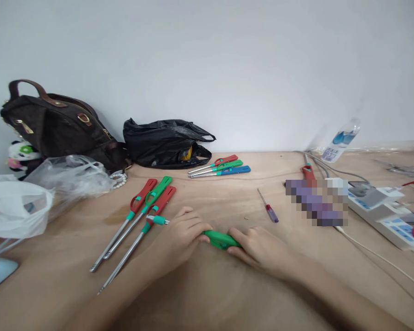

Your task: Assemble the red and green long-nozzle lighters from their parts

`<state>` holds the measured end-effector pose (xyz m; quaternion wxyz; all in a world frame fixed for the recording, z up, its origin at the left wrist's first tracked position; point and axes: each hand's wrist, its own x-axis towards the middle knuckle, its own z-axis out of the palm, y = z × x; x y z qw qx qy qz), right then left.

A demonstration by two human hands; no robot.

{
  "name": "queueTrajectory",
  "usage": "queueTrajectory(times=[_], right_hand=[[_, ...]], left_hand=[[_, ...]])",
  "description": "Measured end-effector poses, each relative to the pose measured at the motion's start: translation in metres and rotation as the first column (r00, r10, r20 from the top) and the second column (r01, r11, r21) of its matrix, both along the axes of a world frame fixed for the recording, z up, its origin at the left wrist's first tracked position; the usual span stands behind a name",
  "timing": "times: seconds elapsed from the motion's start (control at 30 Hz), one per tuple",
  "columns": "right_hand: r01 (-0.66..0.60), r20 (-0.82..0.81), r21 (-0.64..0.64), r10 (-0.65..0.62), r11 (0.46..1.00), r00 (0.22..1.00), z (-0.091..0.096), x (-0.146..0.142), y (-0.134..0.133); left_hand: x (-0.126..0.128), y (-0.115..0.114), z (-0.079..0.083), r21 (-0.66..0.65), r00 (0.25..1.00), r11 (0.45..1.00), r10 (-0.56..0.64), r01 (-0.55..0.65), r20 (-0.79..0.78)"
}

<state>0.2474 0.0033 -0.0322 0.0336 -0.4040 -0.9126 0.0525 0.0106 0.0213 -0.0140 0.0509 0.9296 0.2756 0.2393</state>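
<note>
A green long-necked gas lighter (221,240) is held between my two hands near the front of the table. My left hand (186,232) is closed around its left part, and a teal collar (158,220) with a short metal end sticks out beyond that hand. The fingers of my right hand (257,246) pinch the right end of the green handle. Just left of my left hand lie a red lighter (146,187), a green lighter (162,189) and another red lighter (165,198), metal tubes toward me. A small screwdriver (272,213) rests beyond my right hand.
Three more lighters (232,170) lie by a black plastic bag (158,142). A brown handbag (55,124) and white plastic bags (17,204) stand left. On the right are a red lighter (308,173), a bottle (341,140), a power strip (386,220) and cables.
</note>
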Motion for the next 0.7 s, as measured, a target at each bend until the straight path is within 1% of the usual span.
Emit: queueTrajectory(times=[0.1,0.2,0.3,0.43,0.53,0.6,0.7], right_hand=[[-0.020,-0.008,0.052,0.021,0.998,1.000,-0.004,-0.006,-0.004],[-0.054,-0.037,0.158,0.061,0.986,0.997,-0.013,-0.011,-0.007],[-0.064,-0.073,0.257,0.086,0.964,0.994,-0.020,-0.014,-0.009],[-0.073,-0.058,0.326,0.097,0.943,0.994,-0.021,-0.014,-0.009],[-0.084,-0.030,0.384,0.103,0.920,0.994,-0.021,-0.015,-0.011],[-0.071,-0.020,0.424,0.088,0.903,0.996,-0.021,-0.016,-0.012],[-0.037,-0.015,0.458,0.049,0.888,0.999,-0.023,-0.016,-0.012]], left_hand=[[0.002,-0.001,-0.001,0.045,0.999,0.998,-0.038,0.039,-0.023],[0.006,-0.004,-0.004,0.110,0.996,0.990,-0.084,0.087,-0.040],[0.010,-0.004,-0.008,0.157,0.994,0.981,-0.108,0.111,-0.028],[0.011,-0.003,-0.009,0.172,0.995,0.981,-0.099,0.093,0.031],[0.011,-0.005,-0.007,0.121,0.995,0.990,-0.083,0.075,0.062],[0.010,-0.007,-0.005,0.089,0.998,0.995,-0.050,0.046,0.043],[0.005,-0.007,-0.004,0.121,1.000,0.993,0.001,-0.002,0.001]])
